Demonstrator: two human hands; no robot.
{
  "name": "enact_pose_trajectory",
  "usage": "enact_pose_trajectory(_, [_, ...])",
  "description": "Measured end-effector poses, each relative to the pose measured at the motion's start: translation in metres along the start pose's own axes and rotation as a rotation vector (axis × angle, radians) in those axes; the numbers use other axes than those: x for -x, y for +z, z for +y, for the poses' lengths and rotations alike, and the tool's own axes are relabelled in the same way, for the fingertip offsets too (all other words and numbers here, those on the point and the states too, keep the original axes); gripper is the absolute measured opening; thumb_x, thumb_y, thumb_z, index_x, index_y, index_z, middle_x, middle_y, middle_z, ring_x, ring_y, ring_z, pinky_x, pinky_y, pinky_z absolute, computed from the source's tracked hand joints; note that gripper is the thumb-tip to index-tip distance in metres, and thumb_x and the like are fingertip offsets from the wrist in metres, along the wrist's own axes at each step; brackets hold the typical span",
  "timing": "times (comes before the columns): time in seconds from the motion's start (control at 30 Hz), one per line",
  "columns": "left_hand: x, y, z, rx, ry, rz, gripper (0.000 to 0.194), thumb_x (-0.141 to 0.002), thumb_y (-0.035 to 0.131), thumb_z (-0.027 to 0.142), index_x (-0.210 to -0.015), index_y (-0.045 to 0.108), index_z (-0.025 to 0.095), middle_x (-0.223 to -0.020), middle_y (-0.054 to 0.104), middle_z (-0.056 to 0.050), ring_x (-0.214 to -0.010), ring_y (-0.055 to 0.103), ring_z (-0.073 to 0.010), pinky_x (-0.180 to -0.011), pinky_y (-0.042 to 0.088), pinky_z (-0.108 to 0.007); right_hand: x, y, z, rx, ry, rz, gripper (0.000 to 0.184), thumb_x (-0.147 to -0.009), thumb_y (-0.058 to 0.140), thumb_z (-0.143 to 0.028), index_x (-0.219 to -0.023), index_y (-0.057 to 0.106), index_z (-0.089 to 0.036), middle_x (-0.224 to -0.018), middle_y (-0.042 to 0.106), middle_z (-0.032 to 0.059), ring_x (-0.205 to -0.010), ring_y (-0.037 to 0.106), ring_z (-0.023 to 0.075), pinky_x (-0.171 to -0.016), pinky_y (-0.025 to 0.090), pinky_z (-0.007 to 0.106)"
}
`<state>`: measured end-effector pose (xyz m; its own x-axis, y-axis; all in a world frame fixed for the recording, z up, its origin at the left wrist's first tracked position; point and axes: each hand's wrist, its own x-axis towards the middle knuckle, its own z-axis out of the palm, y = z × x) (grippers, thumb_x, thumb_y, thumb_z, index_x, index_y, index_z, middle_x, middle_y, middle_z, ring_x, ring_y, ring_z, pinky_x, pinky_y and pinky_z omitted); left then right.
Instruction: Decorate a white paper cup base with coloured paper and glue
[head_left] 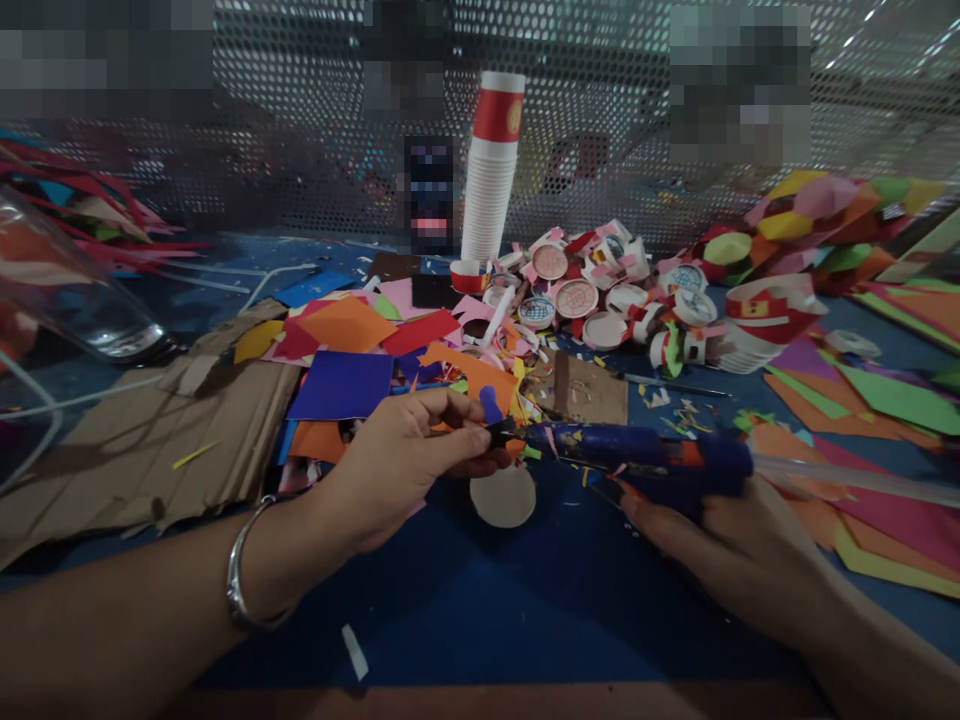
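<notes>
My left hand (420, 440) is closed, with a small dark piece (501, 432), seemingly paper, pinched between thumb and fingers. My right hand (742, 550) grips a blue hot glue gun (622, 447) by its handle. The gun's nozzle points left and is right by the dark piece; whether they touch I cannot tell. A clear glue stick (847, 474) sticks out of the back of the gun. Below my left fingertips a round cardboard disc (504, 500) lies on the blue table (480, 610). Paper scraps cling to the gun's barrel.
A tall stack of paper cups (491, 170) stands at the back, near a heap of cut cup bottoms (576, 298). Coloured paper sheets (900, 400) lie at right, a blue square (341, 385) and corrugated cardboard (172, 440) at left. Behind is a perforated metal panel (300, 150).
</notes>
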<state>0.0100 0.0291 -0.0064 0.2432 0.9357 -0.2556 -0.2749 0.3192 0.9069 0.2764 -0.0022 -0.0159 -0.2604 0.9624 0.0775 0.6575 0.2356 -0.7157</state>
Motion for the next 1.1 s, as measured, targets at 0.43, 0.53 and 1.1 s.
enact_pose_trajectory(0.43, [-0.001,0.001,0.002,0.013,-0.017,-0.002,0.015,-0.076,0.08,0.012,-0.078,0.066,0.014,-0.07,0.073,0.001,-0.066,0.075,-0.0131,-0.068,0.061,-0.021,-0.003,-0.002,-0.003,0.196,-0.136,0.02,0.031,-0.091,0.052,-0.032,-0.062,0.049,-0.024,-0.055,0.051,-0.0012,-0.049,0.049,0.0157,-0.046,0.037,0.028])
enact_pose_trajectory(0.53, [0.0,0.002,0.001,0.002,-0.013,0.004,0.016,-0.075,0.081,0.013,-0.077,0.066,0.014,-0.069,0.072,0.001,-0.064,0.075,-0.0127,-0.067,0.061,-0.021,-0.003,-0.002,-0.004,0.192,-0.162,0.008,0.032,-0.092,0.052,-0.029,-0.061,0.046,-0.024,-0.054,0.049,-0.0021,-0.048,0.048,0.015,-0.046,0.036,0.028])
enact_pose_trajectory(1.1, [0.001,-0.001,0.002,-0.099,0.073,0.085,0.018,-0.075,0.084,0.016,-0.081,0.068,0.016,-0.069,0.069,0.004,-0.062,0.073,-0.0119,-0.065,0.06,-0.02,-0.02,-0.018,0.011,0.083,0.278,0.073,0.054,-0.083,0.062,-0.063,-0.05,0.05,-0.022,-0.045,0.042,-0.0016,-0.044,0.041,0.0134,-0.044,0.032,0.028])
